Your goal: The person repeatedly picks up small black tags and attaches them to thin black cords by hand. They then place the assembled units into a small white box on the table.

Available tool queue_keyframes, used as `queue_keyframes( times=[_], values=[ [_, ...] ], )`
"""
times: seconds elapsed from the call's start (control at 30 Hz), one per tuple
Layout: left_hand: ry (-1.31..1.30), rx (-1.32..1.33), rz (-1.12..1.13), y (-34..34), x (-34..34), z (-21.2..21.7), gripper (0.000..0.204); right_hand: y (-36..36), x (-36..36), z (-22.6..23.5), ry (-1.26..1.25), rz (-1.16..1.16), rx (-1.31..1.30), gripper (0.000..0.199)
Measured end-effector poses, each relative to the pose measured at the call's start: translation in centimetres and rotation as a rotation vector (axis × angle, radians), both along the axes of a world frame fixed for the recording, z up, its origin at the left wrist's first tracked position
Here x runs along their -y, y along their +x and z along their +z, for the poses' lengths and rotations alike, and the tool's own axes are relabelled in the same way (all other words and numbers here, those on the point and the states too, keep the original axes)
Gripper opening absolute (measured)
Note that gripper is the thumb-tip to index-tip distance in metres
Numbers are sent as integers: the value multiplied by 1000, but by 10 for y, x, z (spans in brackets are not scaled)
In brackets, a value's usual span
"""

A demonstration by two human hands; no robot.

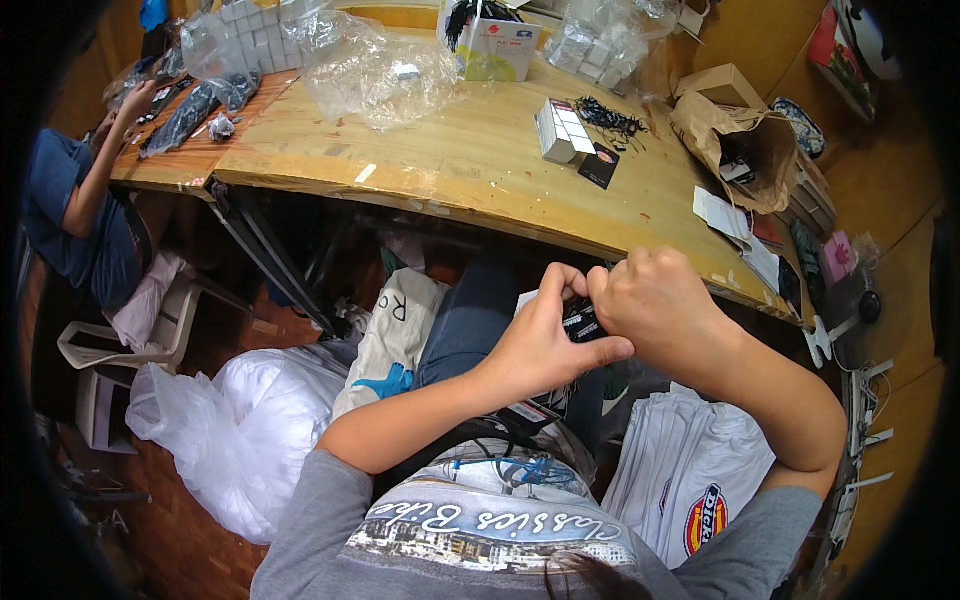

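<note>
In front of my body, just short of the table's edge, both hands are together around a small black thing with pale print (582, 322). My left hand (540, 345) is closed on it from the left, its thumb stretched along the underside. My right hand (655, 305) curls over the other side, fingers bent and knuckles up. The fingers cover most of it, so its full shape is hidden. Folded white garments (690, 465) with a colourful printed badge lie by my right side. A beige cloth bag (400, 315) rests next to my left leg.
On the wooden table (420, 165) are a stack of white cards (563, 132), a black card (599, 167), tangled black strings (610, 120) and clear plastic (385, 80). A brown paper bag (735, 140) stands right. White plastic sacks (250, 430) lie left; another person (75, 215) sits far left.
</note>
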State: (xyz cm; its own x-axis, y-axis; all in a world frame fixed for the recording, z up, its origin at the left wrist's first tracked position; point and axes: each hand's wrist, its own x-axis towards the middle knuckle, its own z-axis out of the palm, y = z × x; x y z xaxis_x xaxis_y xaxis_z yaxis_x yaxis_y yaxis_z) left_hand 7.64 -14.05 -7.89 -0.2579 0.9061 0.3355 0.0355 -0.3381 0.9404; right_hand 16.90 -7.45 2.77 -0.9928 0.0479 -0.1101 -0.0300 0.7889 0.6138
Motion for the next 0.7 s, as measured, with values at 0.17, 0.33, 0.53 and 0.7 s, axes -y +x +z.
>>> queue_keyframes(
  times=[0.17, 0.33, 0.53, 0.7],
  values=[
    [-62, -121, -87, -11, -12, 4, 65, 5, -6, -2, 119, 67, -73, 14],
    [-93, -378, 54, -6, -4, 14, 61, 13, -9, -3, 293, 204, -200, 11],
    [156, -462, 366, -1, 7, 6, 41, 20, -14, -10, 341, 240, -324, 10],
    [330, -321, 266, -4, 17, -2, 19, 22, -17, -10, 338, 340, -402, 14]
  ],
)
